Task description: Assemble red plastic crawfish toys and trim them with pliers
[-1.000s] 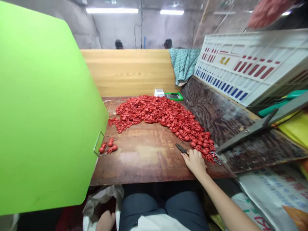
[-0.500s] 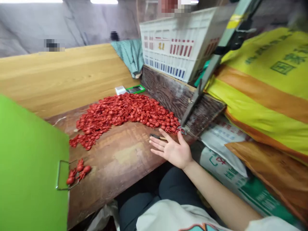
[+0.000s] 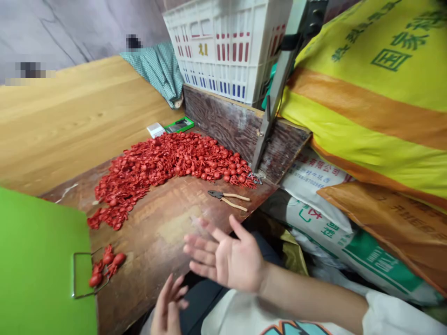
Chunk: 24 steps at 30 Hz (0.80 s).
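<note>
Right hand [image 3: 232, 260] spread, empty; left hand [image 3: 168, 307], at its eight o'clock, spread; pliers [image 3: 221, 196] untouched at twelve; apparently idle step, gripping would call for closure

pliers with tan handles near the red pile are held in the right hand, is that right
No, they aren't held: the head view shows the tan-handled pliers lying on the table near the red pile, with the right hand open.
</note>
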Motion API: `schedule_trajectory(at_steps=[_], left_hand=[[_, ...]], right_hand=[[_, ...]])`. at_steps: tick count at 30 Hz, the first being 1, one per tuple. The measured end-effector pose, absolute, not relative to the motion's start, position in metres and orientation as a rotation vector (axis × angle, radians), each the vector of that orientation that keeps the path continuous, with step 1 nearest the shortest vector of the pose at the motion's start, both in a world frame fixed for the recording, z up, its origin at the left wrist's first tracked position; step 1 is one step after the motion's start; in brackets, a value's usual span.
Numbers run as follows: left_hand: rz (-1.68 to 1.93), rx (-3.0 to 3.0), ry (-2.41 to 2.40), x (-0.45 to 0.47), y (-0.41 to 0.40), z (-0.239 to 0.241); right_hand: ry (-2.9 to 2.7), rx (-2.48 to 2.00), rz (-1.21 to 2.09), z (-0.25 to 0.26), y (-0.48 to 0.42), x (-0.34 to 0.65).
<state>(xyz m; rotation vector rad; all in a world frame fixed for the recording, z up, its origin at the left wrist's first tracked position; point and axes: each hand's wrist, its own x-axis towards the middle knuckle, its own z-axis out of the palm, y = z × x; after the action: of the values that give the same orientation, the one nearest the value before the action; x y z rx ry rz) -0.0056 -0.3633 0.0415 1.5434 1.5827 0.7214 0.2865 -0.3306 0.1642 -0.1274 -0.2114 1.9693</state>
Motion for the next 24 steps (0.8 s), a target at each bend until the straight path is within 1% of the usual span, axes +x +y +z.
schedule_trajectory(at_steps=[2, 5, 9, 11, 15, 19, 24], left_hand=[[0.819, 1.571, 1.456, 0.04, -0.354, 0.079], [0.869, 1.648, 1.421, 0.081, -0.347, 0.127], [0.87, 1.83, 1.258, 0.097, -0.341, 0.163], [0.799, 1.857, 1.187, 0.101, -0.339, 0.167], [0.684, 1.79, 1.208, 0.108, -0.342, 0.157], [0.695, 1.843, 1.288, 0.111, -0.346, 0.151], [0.752, 1.93, 1.27, 0.12, -0.34, 0.165]], right_hand=[[-0.198, -0.098, 2.064, 0.159, -0.337, 0.266], [-0.244, -0.119, 2.081, 0.16, -0.345, 0.252], [-0.284, -0.131, 2.036, 0.164, -0.351, 0.264], [-0.275, -0.121, 2.008, 0.16, -0.355, 0.273], [-0.223, -0.062, 1.967, 0.147, -0.363, 0.281], [-0.212, -0.034, 1.968, 0.144, -0.365, 0.284], [-0.24, -0.014, 1.98, 0.149, -0.362, 0.289]])
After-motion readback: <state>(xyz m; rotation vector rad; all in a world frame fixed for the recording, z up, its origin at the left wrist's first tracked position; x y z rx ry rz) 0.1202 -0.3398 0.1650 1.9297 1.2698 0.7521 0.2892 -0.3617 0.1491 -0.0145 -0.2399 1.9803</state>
